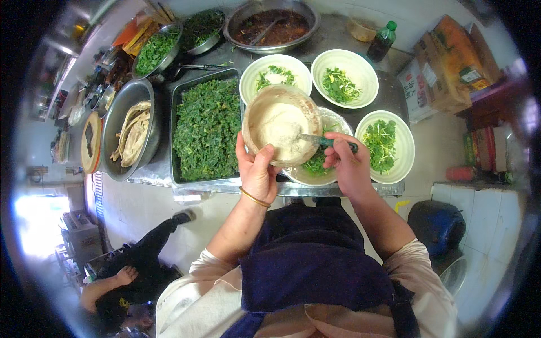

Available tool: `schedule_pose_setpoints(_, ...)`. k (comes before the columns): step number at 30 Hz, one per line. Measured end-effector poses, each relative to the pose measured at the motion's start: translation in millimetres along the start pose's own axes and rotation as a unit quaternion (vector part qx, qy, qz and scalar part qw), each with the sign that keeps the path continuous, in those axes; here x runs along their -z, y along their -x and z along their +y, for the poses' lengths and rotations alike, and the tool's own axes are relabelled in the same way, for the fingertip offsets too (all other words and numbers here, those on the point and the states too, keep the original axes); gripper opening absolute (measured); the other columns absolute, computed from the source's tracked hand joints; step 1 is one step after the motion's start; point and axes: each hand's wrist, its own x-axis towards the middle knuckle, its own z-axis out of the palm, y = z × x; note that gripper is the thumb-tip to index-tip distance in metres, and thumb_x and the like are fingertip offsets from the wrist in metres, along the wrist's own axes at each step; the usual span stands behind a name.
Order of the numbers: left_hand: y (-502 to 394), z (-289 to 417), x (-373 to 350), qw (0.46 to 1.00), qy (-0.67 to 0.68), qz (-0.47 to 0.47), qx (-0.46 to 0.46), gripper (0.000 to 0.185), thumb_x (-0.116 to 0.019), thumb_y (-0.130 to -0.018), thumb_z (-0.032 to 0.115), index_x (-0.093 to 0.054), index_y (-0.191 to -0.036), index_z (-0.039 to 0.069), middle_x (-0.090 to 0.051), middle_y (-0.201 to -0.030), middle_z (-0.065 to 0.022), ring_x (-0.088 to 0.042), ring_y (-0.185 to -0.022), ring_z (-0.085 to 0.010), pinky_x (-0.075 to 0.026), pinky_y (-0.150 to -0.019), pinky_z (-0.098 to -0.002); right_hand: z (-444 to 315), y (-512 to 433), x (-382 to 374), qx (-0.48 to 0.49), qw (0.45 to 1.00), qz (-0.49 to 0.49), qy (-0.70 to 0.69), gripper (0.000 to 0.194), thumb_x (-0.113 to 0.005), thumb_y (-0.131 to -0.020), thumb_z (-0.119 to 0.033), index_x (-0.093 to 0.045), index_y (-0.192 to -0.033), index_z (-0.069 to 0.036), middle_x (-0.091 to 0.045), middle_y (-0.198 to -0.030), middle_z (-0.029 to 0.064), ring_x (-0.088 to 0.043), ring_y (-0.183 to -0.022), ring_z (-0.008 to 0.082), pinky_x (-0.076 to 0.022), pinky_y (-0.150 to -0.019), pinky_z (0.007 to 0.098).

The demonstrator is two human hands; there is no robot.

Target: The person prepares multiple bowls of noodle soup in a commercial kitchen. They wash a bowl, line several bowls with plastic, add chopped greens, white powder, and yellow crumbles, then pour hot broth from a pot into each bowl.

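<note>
My left hand (258, 169) holds a round bowl (250, 120) of pale powder (279, 124) by its near-left rim. In my right hand (344, 162) is the green handle of a spoon or scoop (323, 140), its tip down in the powder. Under and beside the held bowl, several pale ribbed bowls hold chopped green leaves: one behind it (249, 80) with white powder on the greens, one at the back right (367, 69), one at the right (405, 148). A further bowl of greens (315, 179) is partly hidden beneath my hands.
A metal tray of chopped greens (207, 126) lies left, beside a steel basin with pale flat pieces (135, 131). Behind stand a basin of dark red liquid (270, 29) and a green-capped bottle (382, 42). Cardboard boxes (444, 80) are at right. Another person (135, 270) is at lower left.
</note>
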Motion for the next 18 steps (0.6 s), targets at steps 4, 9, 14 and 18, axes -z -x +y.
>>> schedule_pose_setpoints(4,4,11,17,0.993,-0.070,0.082,-0.038,0.087,-0.066,-0.082,0.006,-0.012,-0.149,0.017,-0.043,-0.137,-0.0123,-0.056,-0.112,-0.0268,-0.059,-0.075,-0.0375,-17,5,11,0.012,0.999,0.030,-0.015,0.022,-0.056,-0.094,-0.013,-0.067,-0.108,0.000,-0.063,-0.080,0.0080,-0.058,-0.061,0.0129,-0.0501,-0.057,0.0251)
schedule_pose_setpoints(9,5,17,23,0.995,-0.069,0.064,-0.045,0.083,-0.065,-0.082,0.007,-0.015,-0.148,0.017,-0.043,-0.136,-0.0116,-0.056,-0.112,-0.0264,-0.060,-0.074,-0.0380,-22,15,31,0.267,0.926,0.038,0.264,0.020,-0.063,-0.087,-0.007,-0.068,-0.106,-0.003,-0.064,-0.083,0.0105,-0.061,-0.068,0.0176,-0.0497,-0.064,0.0285)
schedule_pose_setpoints(14,8,-6,1,0.999,-0.032,-0.013,0.011,0.081,-0.063,-0.084,0.007,-0.016,-0.148,0.017,-0.043,-0.137,-0.0126,-0.053,-0.117,-0.0269,-0.058,-0.082,-0.0407,-11,27,6,0.282,0.869,-0.067,0.401,0.019,-0.057,-0.092,-0.007,-0.068,-0.107,-0.002,-0.066,-0.089,0.0084,-0.061,-0.073,0.0107,-0.0491,-0.065,0.0238)
schedule_pose_setpoints(18,8,-20,-12,0.998,-0.019,-0.057,0.018,0.081,-0.063,-0.084,0.007,-0.015,-0.149,0.017,-0.042,-0.138,-0.0127,-0.051,-0.120,-0.0267,-0.056,-0.086,-0.0419,-3,44,9,0.068,0.979,-0.012,0.192,0.022,-0.054,-0.094,-0.013,-0.067,-0.107,0.000,-0.066,-0.083,0.0099,-0.062,-0.068,0.0126,-0.0522,-0.063,0.0258)
